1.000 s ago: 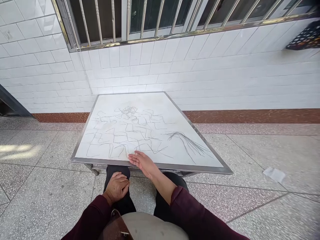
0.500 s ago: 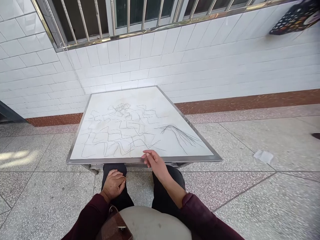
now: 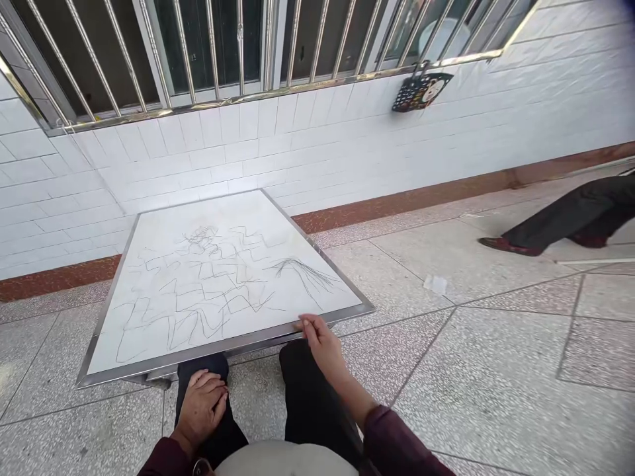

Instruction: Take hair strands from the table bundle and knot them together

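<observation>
A low table with a white top and a metal rim stands before my knees. Many thin, dark, kinked lines that look like strands of hair or thread spread over it, with a denser tangle toward the back. A looser bundle of straighter strands fans out at the right. My right hand is at the table's front rim, its thumb and fingers pinched together; whatever they hold is too fine or hidden to tell. My left hand lies over my left thigh, fingers laid out and holding nothing visible.
Behind the table is a white tiled wall with a barred window. A patterned bag hangs from the bars. At the right are a person's dark-trousered legs. A white scrap lies on the speckled floor.
The view has turned right, bringing the person's legs and the whole bag into sight. My right hand has shifted rightward along the table's front rim, fingers closer together. My left hand stays on my thigh.
</observation>
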Tool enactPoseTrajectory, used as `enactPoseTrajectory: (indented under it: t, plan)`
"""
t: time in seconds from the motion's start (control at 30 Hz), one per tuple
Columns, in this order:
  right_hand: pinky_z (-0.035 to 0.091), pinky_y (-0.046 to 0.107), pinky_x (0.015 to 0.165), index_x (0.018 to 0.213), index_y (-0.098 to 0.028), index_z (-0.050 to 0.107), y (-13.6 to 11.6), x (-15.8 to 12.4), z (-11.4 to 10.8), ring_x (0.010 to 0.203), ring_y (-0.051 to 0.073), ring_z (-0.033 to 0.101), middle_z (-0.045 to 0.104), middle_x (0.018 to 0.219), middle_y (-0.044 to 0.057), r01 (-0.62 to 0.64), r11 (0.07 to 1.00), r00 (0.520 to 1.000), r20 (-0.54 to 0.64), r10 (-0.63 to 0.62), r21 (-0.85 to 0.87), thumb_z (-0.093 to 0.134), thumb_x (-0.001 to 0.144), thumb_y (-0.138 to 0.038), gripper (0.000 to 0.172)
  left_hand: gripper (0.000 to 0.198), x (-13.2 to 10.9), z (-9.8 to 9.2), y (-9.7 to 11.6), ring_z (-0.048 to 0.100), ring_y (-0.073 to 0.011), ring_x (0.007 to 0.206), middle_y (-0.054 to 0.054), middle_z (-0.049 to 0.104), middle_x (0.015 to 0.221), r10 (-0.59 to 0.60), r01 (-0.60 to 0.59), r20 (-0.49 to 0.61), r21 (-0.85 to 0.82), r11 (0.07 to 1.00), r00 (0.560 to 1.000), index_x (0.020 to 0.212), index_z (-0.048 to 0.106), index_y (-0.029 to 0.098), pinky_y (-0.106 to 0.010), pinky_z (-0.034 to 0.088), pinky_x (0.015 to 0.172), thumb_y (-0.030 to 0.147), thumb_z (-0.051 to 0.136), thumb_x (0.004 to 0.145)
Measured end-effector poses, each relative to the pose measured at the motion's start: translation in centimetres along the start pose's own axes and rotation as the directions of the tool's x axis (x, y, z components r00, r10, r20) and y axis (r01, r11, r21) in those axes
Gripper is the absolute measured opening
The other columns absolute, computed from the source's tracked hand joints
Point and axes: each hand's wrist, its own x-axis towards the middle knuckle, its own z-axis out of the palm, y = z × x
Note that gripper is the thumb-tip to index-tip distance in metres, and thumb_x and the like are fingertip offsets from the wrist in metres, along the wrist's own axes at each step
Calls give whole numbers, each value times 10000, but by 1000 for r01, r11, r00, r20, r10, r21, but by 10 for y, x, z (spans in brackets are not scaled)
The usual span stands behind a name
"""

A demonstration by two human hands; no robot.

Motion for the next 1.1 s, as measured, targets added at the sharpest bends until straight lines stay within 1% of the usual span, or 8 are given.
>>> enactPoseTrajectory:
  t: [0.07,0.1,0.2,0.27,0.4,0.63,0.83,1.1]
  plan:
    - [519,327,671,1042,-195,600,0,39,-11,692,181,623,664,947,87,61,953,996,-36,-75,-295,356,962,-397,327,214,2,1,2,662,-214,954,-11,750,916,7,-7,2,3,1000,1000,923,702,255,-458,419,968,144,528,867]
    - [512,339,705,1030,-191,618,0,59,-15,739,193,622,650,979,99,69,935,995,-43,-89,-348,397,943,-370,298,217,3,1,2,662,-213,953,-10,749,914,9,-9,4,3,1000,1000,921,700,255,-459,422,967,141,523,867]
    - [489,354,757,1048,-204,648,4,115,-20,790,201,602,624,1043,100,90,898,994,-12,-105,-430,455,912,-291,251,229,6,1,4,663,-213,947,-15,749,901,11,-11,7,0,1000,1000,914,698,248,-460,430,966,133,505,869]
    - [471,364,789,1059,-203,660,6,144,-18,901,235,581,610,1073,112,105,866,994,21,-109,-488,466,907,-250,251,235,7,1,5,664,-213,938,-26,748,887,13,-13,7,2,1000,1000,905,701,238,-460,436,967,136,492,874]
    - [439,354,810,1070,-195,669,9,179,-9,1058,273,504,597,1096,127,154,795,987,131,-95,-586,464,917,-205,257,249,7,2,5,666,-217,930,-52,748,877,15,-15,11,6,1000,1000,890,711,227,-459,450,965,139,478,872]
    - [415,342,765,1017,-186,655,11,197,-2,1044,267,456,588,1084,139,234,685,958,284,-41,-690,416,954,-204,248,250,7,1,4,670,-220,939,-43,754,899,-1,2,29,-17,1000,1000,910,715,233,-470,458,959,138,489,861]
    - [388,345,800,916,-169,636,-6,192,-9,1009,255,472,593,1041,140,339,614,913,407,-32,-713,397,935,-132,242,257,7,2,3,664,-216,953,-36,754,920,-6,7,36,-24,1000,999,930,715,234,-466,444,977,133,488,863]
    - [367,290,674,837,-177,653,-36,174,-31,818,201,566,658,903,94,341,656,853,515,86,-674,469,835,-70,213,242,7,2,2,665,-214,939,-40,753,893,12,-12,10,-12,1000,1000,884,717,221,-463,443,973,126,497,854]
